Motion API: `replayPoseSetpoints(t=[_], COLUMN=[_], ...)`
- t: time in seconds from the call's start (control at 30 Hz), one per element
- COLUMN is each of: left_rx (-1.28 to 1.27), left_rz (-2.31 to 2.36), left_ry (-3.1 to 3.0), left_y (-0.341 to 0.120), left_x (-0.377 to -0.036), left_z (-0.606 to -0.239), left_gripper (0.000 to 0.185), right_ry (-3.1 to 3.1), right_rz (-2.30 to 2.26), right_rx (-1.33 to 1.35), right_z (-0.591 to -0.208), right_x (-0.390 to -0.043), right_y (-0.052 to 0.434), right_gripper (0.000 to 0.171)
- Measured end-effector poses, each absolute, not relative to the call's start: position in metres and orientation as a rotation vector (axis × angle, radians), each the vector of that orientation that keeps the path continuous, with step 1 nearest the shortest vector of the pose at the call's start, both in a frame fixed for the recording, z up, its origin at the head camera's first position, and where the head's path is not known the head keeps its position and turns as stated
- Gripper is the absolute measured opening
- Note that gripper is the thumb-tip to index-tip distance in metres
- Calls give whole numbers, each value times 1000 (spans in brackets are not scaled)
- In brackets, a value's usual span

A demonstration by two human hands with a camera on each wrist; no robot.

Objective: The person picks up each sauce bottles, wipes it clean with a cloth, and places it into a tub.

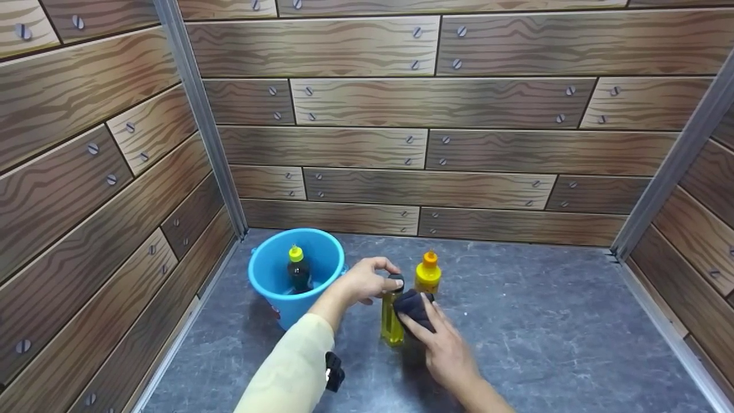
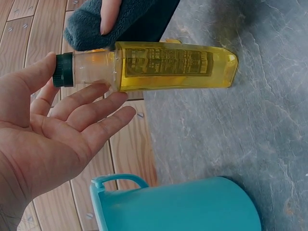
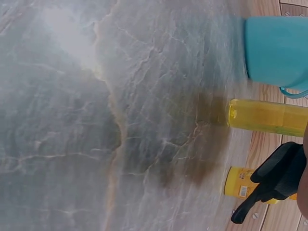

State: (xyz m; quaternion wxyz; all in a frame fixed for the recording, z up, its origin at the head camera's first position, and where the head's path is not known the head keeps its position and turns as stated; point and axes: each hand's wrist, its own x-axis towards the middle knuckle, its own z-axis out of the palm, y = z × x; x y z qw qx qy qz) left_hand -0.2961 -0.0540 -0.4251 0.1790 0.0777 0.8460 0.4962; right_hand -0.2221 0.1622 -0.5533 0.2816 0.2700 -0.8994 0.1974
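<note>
Wood-plank printed walls with screw heads close in three sides of a grey, marbled stone-look bench. From the head view, a tall clear bottle of yellow liquid with a black cap stands upright near the middle of the bench. The left hand, in a pale cream sleeve, comes in from 7 o'clock and curls its fingers over the bottle's cap from above. The right hand, reaching from 5 o'clock, presses a dark navy folded cloth against the bottle's upper side with straight fingers. Just behind the cloth, at 1 o'clock of the bottle, stands a yellow squeeze bottle with an orange nozzle. At 10 o'clock of the clear bottle sits a round blue plastic bucket, holding a dark bottle with a yellow cap.

Left wrist view: the clear bottle crosses the upper frame, cap toward the hand. Thumb and spread fingers bracket the cap and neck, the palm open; whether they actually pinch it I cannot tell. The cloth lies against the bottle at 12 o'clock, a fingertip on it. The bucket fills the bottom edge.

Right wrist view: the bench fills most of the frame; at 3 o'clock lie the clear bottle, the bucket beyond it, and the cloth over the yellow squeeze bottle.
</note>
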Motion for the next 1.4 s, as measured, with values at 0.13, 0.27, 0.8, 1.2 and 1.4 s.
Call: replayPoseSetpoints(t=[0.13,0.27,0.8,1.2,1.4], left_rx=[224,215,230,236,241], left_rz=[1396,1400,1384,1391,1392], left_ry=[2392,2394,2417,2413,2403], left_y=[-55,-54,-54,-55,-56], left_x=[-296,-296,-298,-300,-301], left_z=[-425,-425,-425,-426,-426], left_gripper=[16,16,15,14,14], right_ry=[-2381,-2402,-2512,-2392,-2383], right_rz=[522,484,487,553,575], right_rx=[762,773,781,791,800], right_z=[-551,-547,-542,-556,-566], right_x=[-228,-231,-241,-246,-247], right_y=[158,153,140,137,136], right_gripper=[87,86,70,74,77])
